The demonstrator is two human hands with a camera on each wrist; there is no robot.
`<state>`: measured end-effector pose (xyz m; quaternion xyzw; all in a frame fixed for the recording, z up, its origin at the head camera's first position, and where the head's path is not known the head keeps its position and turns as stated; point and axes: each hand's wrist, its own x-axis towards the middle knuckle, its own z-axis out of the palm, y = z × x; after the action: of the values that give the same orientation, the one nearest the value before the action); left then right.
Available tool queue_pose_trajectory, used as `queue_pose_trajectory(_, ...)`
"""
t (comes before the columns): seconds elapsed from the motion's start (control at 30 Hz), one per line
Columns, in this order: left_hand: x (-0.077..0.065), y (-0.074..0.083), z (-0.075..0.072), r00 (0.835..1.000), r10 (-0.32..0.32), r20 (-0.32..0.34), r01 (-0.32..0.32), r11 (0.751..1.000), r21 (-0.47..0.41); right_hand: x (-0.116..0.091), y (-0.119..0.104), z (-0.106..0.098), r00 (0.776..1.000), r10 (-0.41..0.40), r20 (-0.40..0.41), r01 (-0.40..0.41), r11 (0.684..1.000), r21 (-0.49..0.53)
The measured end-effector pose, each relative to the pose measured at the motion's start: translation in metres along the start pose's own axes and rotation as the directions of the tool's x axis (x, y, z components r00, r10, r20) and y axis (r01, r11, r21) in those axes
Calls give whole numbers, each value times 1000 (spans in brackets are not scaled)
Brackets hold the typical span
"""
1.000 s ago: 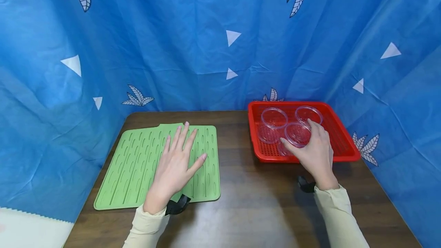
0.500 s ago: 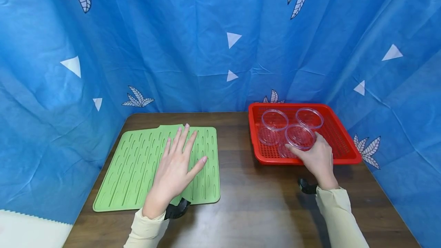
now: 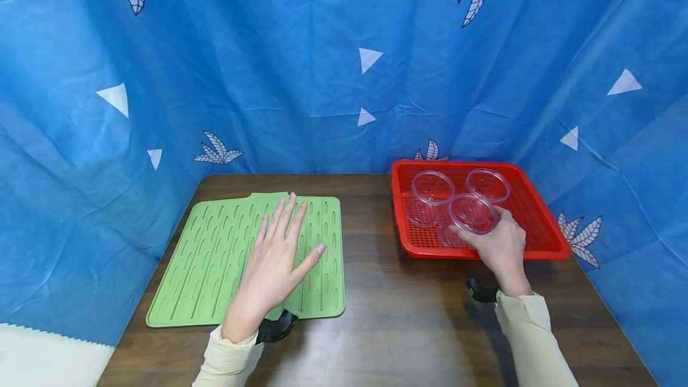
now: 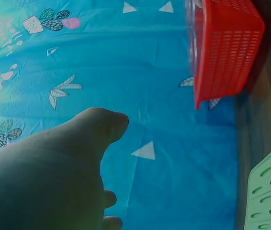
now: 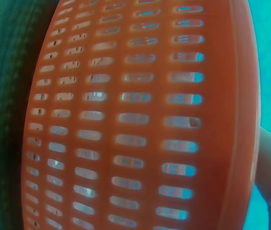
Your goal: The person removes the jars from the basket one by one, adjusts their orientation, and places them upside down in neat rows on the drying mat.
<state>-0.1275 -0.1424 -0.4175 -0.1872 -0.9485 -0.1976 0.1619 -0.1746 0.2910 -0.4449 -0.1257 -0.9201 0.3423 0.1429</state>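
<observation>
In the head view my right hand [image 3: 504, 245] reaches over the front rim of a red plastic basket [image 3: 553, 249]. Thumb and fingers grip the sides of a clear plastic cup [image 3: 451, 235], which stands upright at the basket's front. Two more clear cups, a left one [image 3: 423, 212] and a right one [image 3: 489, 185], stand behind it. From the right wrist, the basket's slotted wall hides the cups and most of the hand. My left hand [image 3: 270, 255] is over the green ribbed mat [image 3: 188, 279], palm down, fingers straight and thumb spread; it holds nothing.
The dark wooden table [image 3: 387, 315] extends between mat and basket and toward the front. A blue patterned curtain [image 3: 301, 64] hangs along the back and both sides. Each wrist wears a black strap, such as the left strap [image 3: 276, 327].
My right hand has moved down along the front cup, and its thumb and fingers have closed in on the cup's sides. My left hand has stayed where it was.
</observation>
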Motion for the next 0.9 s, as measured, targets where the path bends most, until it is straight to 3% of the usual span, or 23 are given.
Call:
queue_pose_trajectory(0.3, 2, -5, -1, 999, 4, 46, 3, 989, -149, -6, -9, -7, 996, -36, -82, 37, 999, 14)
queue_pose_trajectory(0.5, 5, -7, -6, 1000, -4, 4, 5, 969, -247, -13, -26, -16, 982, -120, -148, 123, 992, 10)
queue_pose_trajectory(0.63, 9, -7, -10, 1000, -8, -25, 1, 962, -275, -19, -44, -22, 951, -218, -219, 223, 975, -4)
queue_pose_trajectory(0.9, 20, -2, -17, 998, 9, -59, -28, 944, -329, -31, -81, -22, 860, -410, -304, 425, 905, -19)
